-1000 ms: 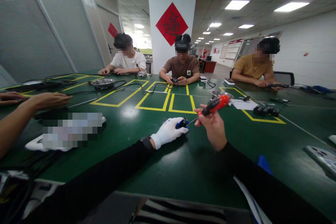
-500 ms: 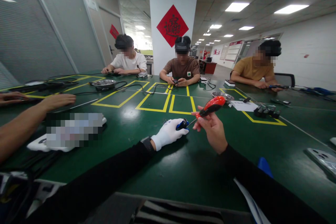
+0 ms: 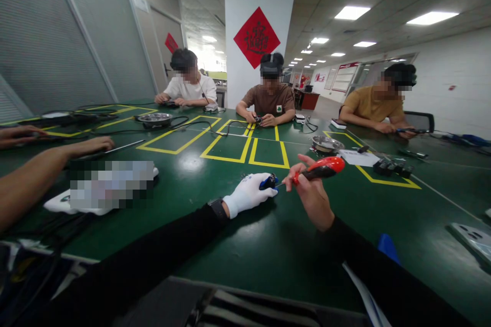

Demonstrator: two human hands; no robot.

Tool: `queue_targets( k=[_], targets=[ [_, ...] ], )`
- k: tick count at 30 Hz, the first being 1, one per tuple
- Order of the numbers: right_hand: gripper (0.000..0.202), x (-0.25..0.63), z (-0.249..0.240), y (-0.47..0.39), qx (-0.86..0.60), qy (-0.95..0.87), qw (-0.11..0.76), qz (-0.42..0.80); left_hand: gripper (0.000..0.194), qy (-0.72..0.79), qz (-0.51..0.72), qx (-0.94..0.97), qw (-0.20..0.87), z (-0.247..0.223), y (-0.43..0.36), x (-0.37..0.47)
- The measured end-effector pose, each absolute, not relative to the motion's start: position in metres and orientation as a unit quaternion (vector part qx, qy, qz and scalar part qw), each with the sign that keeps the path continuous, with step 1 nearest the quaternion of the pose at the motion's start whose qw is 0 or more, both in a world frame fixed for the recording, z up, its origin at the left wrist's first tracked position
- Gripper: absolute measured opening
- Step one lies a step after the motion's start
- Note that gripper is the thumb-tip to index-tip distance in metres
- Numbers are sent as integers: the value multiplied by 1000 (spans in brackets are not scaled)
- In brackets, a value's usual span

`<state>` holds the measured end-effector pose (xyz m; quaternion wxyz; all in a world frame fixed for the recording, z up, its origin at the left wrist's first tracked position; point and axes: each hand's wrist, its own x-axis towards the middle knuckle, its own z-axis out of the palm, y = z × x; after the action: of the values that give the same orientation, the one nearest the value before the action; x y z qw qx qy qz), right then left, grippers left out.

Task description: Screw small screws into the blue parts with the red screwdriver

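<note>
The left hand (image 3: 251, 195), gloved in white, is rested low on the table (image 3: 238, 255), inward from its near edge, with a small black part (image 3: 269, 181) held between thumb and fingers. The right hand (image 3: 312, 195), bare, is raised just beside it, and a red-and-black screwdriver (image 3: 324, 167) is gripped, its shaft slanted down toward the part. Whether the tip is touching cannot be told. The part is largely covered by the left hand; both black sleeves (image 3: 153, 253) are cut off below.
</note>
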<state>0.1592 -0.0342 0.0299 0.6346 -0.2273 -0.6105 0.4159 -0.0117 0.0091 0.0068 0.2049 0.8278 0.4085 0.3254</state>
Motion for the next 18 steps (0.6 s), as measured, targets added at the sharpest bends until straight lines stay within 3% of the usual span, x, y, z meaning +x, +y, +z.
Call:
queue_targets(
  k=[3,8,18],
  targets=[
    [32,160,32,-36,-257,-626,626,386,22,410,328,828,198,6,9,-11],
    [8,166,37,-33,-283,-645,628,331,22,413,330,826,194,7,9,-11],
    [27,166,28,-25,-248,-568,663,419,20,412,330,824,208,10,6,-11]
  ],
)
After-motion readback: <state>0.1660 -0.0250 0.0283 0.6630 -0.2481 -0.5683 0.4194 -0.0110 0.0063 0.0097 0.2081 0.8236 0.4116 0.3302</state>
